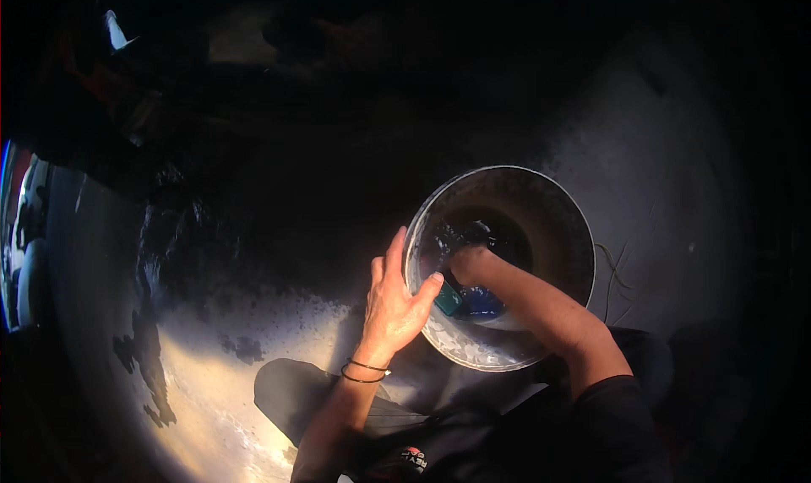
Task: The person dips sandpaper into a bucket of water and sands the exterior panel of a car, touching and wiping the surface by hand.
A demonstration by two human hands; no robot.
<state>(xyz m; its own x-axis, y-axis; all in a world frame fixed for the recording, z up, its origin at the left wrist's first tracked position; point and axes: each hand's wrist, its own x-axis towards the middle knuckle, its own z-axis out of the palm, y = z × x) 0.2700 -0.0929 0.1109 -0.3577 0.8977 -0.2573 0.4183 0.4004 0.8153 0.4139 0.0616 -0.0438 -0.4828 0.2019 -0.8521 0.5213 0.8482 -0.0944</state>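
Observation:
A round, grey bucket (557, 208) tilts between my knees, its open mouth toward me. My left hand (395, 301) grips its left rim, thumb inside and fingers along the outer wall. Down in the bucket my right hand (473, 263) reaches into dark, glinting liquid (511, 238); its fingers are hidden, so what they touch does not show. A green, block-like thing (449, 298) lies against the inner wall by my left thumb. Something blue (481, 302), partly covered by my right forearm, shows at the lower inside.
Sunlight falls on the pale floor (220, 390) at the lower left, where dark wet streaks (150, 365) run. A thin cord or wire (615, 268) lies right of the bucket. Deep shadow hides most of the far side.

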